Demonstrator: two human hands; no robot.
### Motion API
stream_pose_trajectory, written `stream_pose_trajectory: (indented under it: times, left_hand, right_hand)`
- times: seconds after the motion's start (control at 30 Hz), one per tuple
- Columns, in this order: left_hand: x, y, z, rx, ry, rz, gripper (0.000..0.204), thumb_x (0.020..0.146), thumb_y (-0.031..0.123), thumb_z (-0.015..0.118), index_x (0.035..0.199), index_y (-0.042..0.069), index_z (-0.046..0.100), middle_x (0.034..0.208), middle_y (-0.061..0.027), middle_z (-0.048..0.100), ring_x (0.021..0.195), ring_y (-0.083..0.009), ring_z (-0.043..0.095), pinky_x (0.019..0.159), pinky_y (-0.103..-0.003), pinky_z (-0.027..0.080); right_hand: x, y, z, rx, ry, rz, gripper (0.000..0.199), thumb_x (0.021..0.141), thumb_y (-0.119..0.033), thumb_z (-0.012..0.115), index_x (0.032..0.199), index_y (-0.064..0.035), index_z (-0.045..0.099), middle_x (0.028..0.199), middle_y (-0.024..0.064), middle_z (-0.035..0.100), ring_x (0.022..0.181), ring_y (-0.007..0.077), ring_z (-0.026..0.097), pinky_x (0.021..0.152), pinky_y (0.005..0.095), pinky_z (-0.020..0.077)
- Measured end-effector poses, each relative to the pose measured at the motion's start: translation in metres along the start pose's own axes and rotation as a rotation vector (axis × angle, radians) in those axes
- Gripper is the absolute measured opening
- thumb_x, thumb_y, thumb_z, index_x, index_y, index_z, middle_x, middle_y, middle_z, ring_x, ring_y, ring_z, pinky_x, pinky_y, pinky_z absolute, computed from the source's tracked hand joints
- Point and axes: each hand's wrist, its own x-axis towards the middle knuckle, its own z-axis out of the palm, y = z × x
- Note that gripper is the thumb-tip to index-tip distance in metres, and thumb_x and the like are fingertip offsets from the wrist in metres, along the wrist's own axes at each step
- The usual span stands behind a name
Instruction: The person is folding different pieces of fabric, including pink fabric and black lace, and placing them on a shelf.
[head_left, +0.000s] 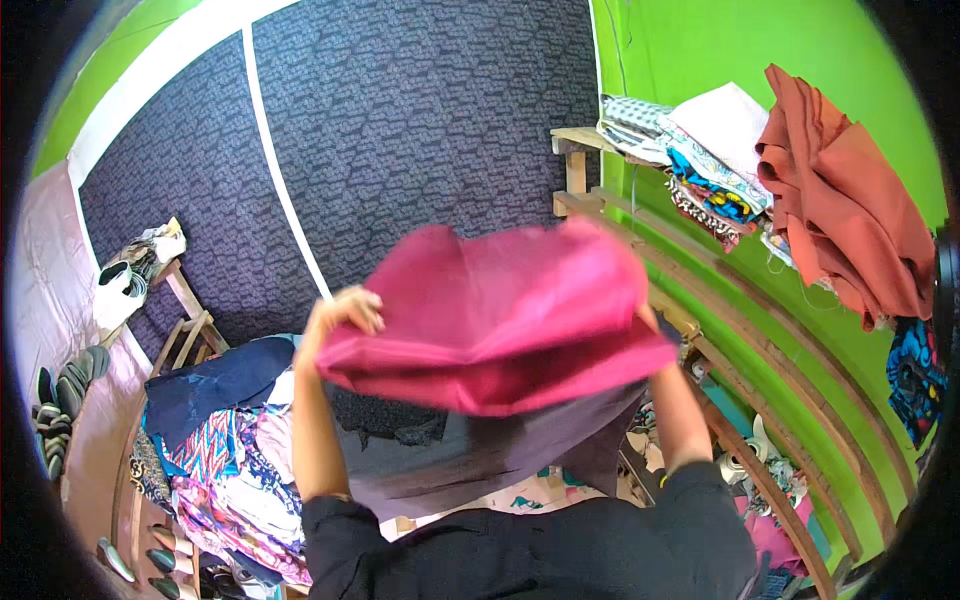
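Observation:
A magenta piece of cloth (490, 290) is held up in front of me, folded over and blurred by motion. My left hand (345, 315) is closed on its left edge, fingers curled over the fabric. At the cloth's right end, my right hand (648, 320) grips it; most of those fingers are hidden behind the fabric. Below lies a dark grey cloth (480, 450), spread out and touching neither hand. A piece of black textured fabric (385, 415) rests on it, partly covered from view by the magenta cloth.
A heap of patterned fabrics (240, 490) lies left, topped by navy cloth (220, 390). Folded fabrics (690, 140) and draped rust-coloured cloth (840, 200) fill a wooden rack (800, 370) on the right. Shoes (65, 395) sit far left. Dark patterned panels (430, 120) stand behind.

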Motion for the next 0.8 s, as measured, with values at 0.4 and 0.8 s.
stream_pose_trajectory:
  times: [0.4,0.8]
  left_hand:
    - [-0.187,0.025,0.154,0.057,0.291,-0.658,0.018,0.069,0.026,0.064,0.077,0.010,0.067,0.093,-0.0073,0.067,0.114,-0.0294,0.051,0.105,-0.052,0.012]
    - [-0.188,0.045,0.166,0.502,0.370,-0.424,0.029,0.079,0.036,0.052,0.077,0.009,0.063,0.090,-0.0050,0.063,0.097,-0.0230,0.057,0.103,-0.049,0.020]
  right_hand:
    - [-0.161,0.118,0.006,-0.025,-0.107,0.063,0.061,0.075,-0.014,0.066,0.129,-0.0042,0.039,0.106,0.0026,0.051,0.101,0.0150,0.050,0.091,0.0303,0.0383]
    - [-0.157,0.060,-0.023,-0.643,-0.346,-0.303,0.032,0.077,-0.028,0.063,0.101,-0.0072,0.063,0.132,0.0113,0.045,0.129,0.0319,0.031,0.107,0.0529,0.0018]
